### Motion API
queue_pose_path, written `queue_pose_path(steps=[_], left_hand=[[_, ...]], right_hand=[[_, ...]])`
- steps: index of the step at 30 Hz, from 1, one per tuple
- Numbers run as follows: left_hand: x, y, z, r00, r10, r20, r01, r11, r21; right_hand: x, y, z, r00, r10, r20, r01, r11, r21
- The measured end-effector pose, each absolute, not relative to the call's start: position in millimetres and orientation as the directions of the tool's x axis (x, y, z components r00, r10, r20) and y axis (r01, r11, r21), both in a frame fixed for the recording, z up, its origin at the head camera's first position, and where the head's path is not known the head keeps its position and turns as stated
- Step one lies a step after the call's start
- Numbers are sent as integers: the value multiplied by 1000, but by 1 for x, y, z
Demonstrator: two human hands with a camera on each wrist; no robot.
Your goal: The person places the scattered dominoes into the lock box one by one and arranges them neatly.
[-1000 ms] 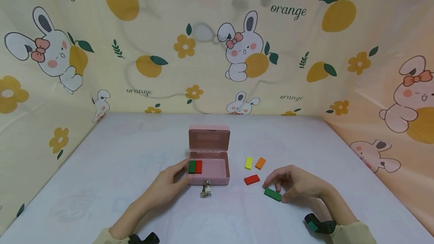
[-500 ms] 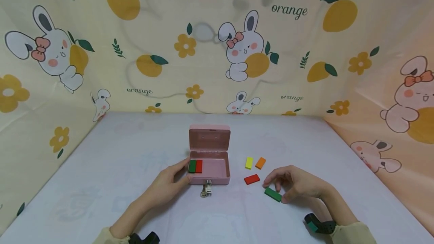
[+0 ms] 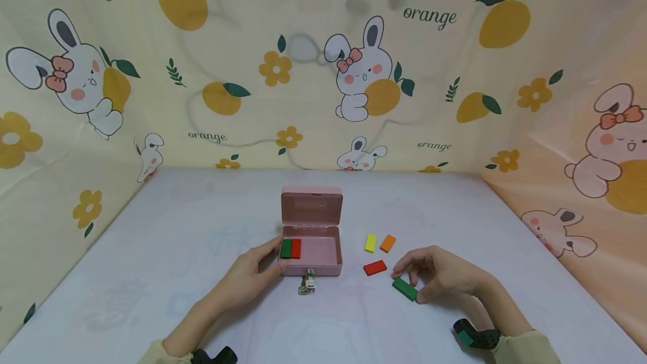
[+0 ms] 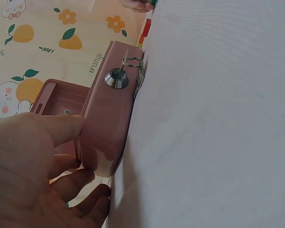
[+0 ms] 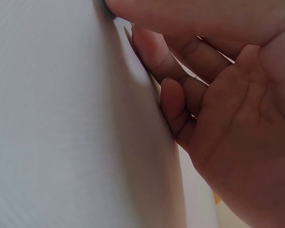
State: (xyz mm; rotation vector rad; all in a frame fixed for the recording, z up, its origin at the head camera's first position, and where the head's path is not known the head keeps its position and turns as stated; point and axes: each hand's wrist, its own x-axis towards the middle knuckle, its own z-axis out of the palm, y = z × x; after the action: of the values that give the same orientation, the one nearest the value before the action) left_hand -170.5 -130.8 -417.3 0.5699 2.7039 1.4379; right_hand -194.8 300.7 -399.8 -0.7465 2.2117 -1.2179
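Note:
A pink metal cash box stands with its lid up in the head view. Inside, at the left end, a green block and a red block lie side by side. My left hand holds the box's left side, thumb by the front corner; the left wrist view shows several fingers against that end. To the right of the box, my right hand pinches a loose green block by its two ends, low at the table. In the right wrist view the fingers are curled and hide most of that block.
A red block, a yellow block and an orange block lie between the box and my right hand. Keys hang from the front lock. A patterned cloth rises behind the white table.
The green block in my right hand has turned slightly, with its near end shifting a little left along with the thumb. My left hand and the box have stayed still.

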Motion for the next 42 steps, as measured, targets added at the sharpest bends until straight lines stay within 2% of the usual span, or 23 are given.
queue_pose_path(steps=[26,42], left_hand=[[-169,-130,-416,-937,317,144,299,522,799],[-171,-131,-418,-933,325,154,313,521,794]], right_hand=[[-194,299,-399,-750,-646,-145,-219,449,-866],[-192,295,-396,-777,-618,-119,-169,387,-906]])
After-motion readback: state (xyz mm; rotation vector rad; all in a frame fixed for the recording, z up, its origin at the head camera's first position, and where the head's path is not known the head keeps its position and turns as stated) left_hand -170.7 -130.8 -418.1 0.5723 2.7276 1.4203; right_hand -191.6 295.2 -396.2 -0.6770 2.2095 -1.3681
